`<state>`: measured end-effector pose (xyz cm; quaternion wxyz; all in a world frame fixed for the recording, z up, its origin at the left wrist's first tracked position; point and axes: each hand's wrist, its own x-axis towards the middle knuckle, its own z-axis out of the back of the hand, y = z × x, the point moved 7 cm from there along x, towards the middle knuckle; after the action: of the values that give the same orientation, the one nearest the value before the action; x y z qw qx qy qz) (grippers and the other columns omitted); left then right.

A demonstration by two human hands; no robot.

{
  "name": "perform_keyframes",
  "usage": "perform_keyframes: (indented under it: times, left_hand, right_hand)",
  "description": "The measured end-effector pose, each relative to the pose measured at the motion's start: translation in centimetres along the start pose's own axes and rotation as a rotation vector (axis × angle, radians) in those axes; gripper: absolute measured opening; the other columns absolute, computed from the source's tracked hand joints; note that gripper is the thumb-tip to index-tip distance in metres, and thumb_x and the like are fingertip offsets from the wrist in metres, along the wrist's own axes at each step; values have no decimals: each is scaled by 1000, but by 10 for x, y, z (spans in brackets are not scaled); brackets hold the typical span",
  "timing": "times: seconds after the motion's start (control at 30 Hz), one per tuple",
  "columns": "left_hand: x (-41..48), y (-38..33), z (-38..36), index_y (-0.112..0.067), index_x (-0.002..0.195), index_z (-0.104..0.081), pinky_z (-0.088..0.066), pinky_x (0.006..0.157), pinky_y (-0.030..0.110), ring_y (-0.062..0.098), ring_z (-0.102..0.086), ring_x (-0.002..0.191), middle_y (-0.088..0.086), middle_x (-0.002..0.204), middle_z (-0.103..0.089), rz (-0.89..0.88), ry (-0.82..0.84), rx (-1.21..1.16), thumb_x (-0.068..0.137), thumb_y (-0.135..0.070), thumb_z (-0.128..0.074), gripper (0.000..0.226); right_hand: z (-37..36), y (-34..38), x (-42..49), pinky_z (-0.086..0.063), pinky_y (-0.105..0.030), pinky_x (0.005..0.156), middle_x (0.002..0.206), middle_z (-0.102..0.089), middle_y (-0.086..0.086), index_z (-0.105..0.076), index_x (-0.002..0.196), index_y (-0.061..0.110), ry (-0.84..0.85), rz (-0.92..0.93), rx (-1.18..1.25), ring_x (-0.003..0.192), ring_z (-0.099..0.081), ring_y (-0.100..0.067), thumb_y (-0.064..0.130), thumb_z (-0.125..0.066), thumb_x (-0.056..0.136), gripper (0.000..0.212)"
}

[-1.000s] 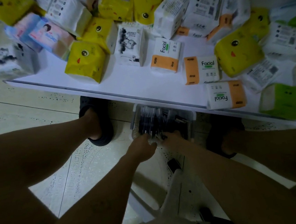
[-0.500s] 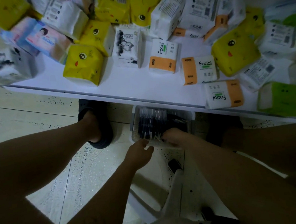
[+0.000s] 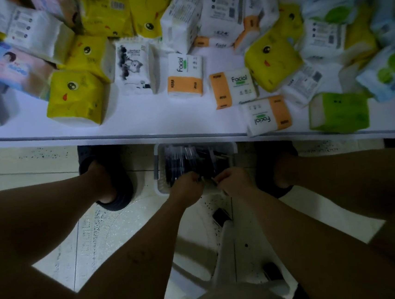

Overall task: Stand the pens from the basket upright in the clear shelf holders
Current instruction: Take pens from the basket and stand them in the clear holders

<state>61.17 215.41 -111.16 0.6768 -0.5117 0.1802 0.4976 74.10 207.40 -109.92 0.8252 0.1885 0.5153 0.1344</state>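
Head view: your left hand (image 3: 186, 186) and right hand (image 3: 234, 181) curled over the basket (image 3: 158, 154) of pens (image 3: 183, 158); I couldn't tell their hold. Pens seemed light and slick: pinch mid-barrel.

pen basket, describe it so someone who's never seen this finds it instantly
Find the long white shelf covered in tissue packs. Just under its front edge, on the tiled floor between two dark slippers, sits the basket. It is the only pale container there, filled with dark pens.
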Motion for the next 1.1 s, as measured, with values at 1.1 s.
perform_keyframes:
  times: [1.1]
  left_hand:
    - [2, -18, 0, -1, 105, -69, -51, 70, 21, 14, -63, 78, 3, 93, -66, 154, -407, -630, 83, -4, -71, 22]
  right_hand:
    - [17, -8, -26, -51, -28, 61, 76, -62, -2, -63, 71, 19, -74, 29, 184, 70, -58, -17, -5, -61, 81, 26]
